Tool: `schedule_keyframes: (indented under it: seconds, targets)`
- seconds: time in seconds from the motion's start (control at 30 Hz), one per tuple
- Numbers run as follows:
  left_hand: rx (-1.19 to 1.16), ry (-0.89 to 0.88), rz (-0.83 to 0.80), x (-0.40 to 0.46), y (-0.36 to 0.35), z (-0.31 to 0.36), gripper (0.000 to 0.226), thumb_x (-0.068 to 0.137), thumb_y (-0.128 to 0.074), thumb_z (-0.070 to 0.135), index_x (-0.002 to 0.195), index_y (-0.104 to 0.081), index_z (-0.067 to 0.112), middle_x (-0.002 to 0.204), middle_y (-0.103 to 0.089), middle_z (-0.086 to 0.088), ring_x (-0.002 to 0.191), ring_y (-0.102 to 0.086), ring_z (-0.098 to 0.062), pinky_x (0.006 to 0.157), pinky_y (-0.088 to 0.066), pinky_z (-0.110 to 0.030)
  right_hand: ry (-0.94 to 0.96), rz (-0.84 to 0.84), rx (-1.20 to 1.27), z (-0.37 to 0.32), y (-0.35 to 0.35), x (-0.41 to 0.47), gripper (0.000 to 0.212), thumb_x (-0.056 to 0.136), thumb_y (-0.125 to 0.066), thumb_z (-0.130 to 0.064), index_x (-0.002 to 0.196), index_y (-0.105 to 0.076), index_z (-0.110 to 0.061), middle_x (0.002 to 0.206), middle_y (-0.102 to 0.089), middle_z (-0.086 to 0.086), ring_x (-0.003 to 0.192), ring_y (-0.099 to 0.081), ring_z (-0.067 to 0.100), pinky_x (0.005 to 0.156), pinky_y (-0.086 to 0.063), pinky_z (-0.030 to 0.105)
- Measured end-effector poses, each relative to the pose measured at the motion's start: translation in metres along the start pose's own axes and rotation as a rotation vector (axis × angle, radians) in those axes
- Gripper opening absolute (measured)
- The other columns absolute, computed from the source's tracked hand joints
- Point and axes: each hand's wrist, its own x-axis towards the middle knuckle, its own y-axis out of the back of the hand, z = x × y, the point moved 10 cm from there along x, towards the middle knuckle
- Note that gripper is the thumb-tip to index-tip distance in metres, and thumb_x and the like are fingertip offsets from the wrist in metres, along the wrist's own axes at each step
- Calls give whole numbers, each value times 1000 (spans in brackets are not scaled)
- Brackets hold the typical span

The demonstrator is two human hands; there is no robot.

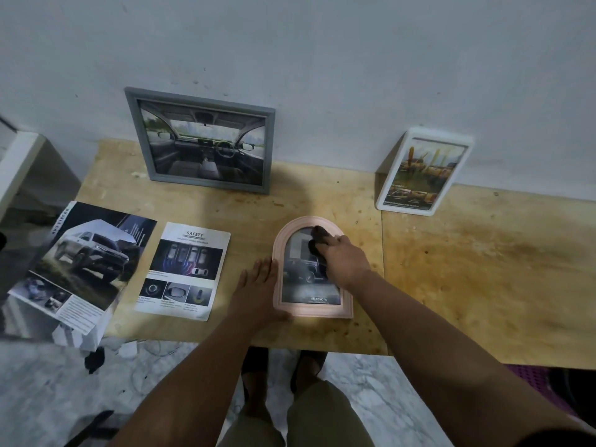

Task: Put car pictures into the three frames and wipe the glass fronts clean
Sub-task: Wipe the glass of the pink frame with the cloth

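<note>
A pink arched frame (309,311) lies flat on the wooden table (483,269), with a dark car picture behind its glass. My right hand (343,261) grips a dark cloth (317,241) and presses it on the upper part of the glass. My left hand (259,287) lies flat with straight fingers against the frame's left edge, thumb at its bottom corner. A grey frame (137,130) with a car-interior picture leans on the wall at the back. A white frame (387,204) with a yellow-car picture leans at the back right.
A car brochure (87,262) hangs over the table's left edge, and a loose "Safety" page (185,272) lies beside it. White furniture (19,162) stands at far left. Below the front edge are marble floor, my feet, and small dark items (95,359).
</note>
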Motion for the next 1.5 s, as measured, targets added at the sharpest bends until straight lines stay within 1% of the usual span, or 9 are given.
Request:
schedule_keyframes:
  seconds: [0.37,0.53,0.67,0.73,0.87,0.97,1.1,1.33,1.5]
  targets:
    - [-5,13,-7,-1,2,2,135,71,-68,75,157,18,16,166,18,-6,153,17,-24,125,1,-48,-113,21,179,3,-28,-41,36,98,-58,-32,133,-63,-27,132,-61,5,119,-47,28,90,-51,40]
    - [-17,18,-9,-1,1,2,138,69,-68,76,157,18,15,167,16,-7,153,16,-24,125,0,-50,-131,-133,183,-15,-50,-55,39,97,-63,-24,135,-64,-22,130,-63,9,119,-54,28,95,-54,39]
    - [-16,18,-10,-1,1,2,137,69,-68,76,157,18,14,167,17,-7,153,17,-24,125,1,-49,-142,-248,461,-8,-29,-45,33,91,-63,-4,121,-73,-14,109,-71,6,97,-63,22,78,-54,30]
    - [-6,12,-1,-1,1,2,136,70,-67,76,157,18,14,167,17,-6,153,17,-25,125,2,-49,-197,-136,542,7,-2,-31,36,89,-60,1,117,-75,-15,101,-70,6,95,-65,25,77,-56,33]
    - [-4,10,1,-1,0,1,136,71,-66,77,156,20,15,167,18,-6,153,18,-24,125,1,-50,-149,139,340,13,29,3,48,86,-67,-9,132,-67,-24,120,-69,10,106,-62,33,88,-57,43]
    - [-8,6,1,0,-2,1,136,70,-66,77,156,20,16,166,18,-7,153,18,-26,125,1,-51,-102,68,140,6,3,12,45,88,-68,-12,132,-63,-21,127,-62,9,112,-55,33,83,-53,39]
    - [-10,-5,15,1,-1,0,135,70,-67,76,157,18,16,167,17,-7,153,17,-26,124,2,-50,-155,45,177,9,-19,3,48,90,-64,-10,137,-58,-20,135,-58,8,119,-49,35,91,-51,41]
    - [0,12,-6,2,-1,2,137,69,-67,77,157,18,15,167,17,-7,153,16,-26,124,1,-51,-156,-49,202,7,-37,-27,28,92,-69,-31,119,-71,-21,110,-71,7,97,-67,28,79,-58,37]
    - [-13,8,-12,2,-3,0,138,69,-67,78,156,19,16,167,17,-7,153,17,-26,124,1,-52,-125,-277,473,5,-39,-30,35,87,-60,-2,115,-76,-14,116,-72,7,108,-65,26,90,-55,33]
